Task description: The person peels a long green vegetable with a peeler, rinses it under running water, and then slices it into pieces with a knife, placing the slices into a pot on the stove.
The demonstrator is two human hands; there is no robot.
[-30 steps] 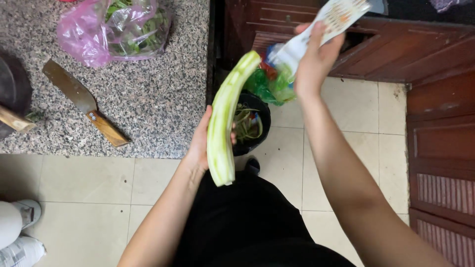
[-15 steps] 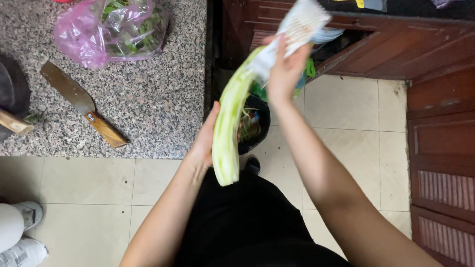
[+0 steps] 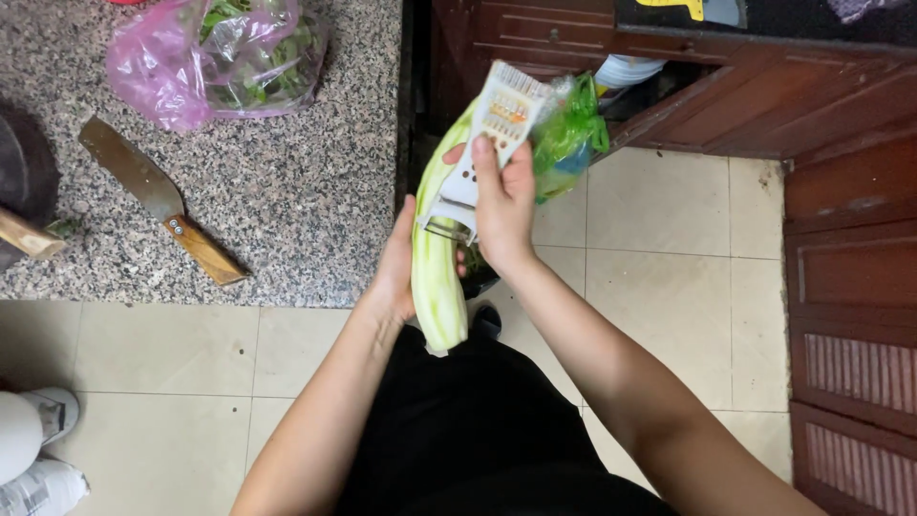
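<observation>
Green gourd (image 3: pixel 437 277) in left hand (image 3: pixel 396 272) grip — right hand (image 3: pixel 504 196) clasps white peeler (image 3: pixel 487 143).

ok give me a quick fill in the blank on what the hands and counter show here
1. The left hand holds a long pale green ____.
2. The right hand presses a white ____ against the gourd.
3. On the granite counter lies a knife with a ____ handle.
4. The pink plastic bag holds leafy ____.

Missing words: gourd; peeler; wooden; greens
</observation>
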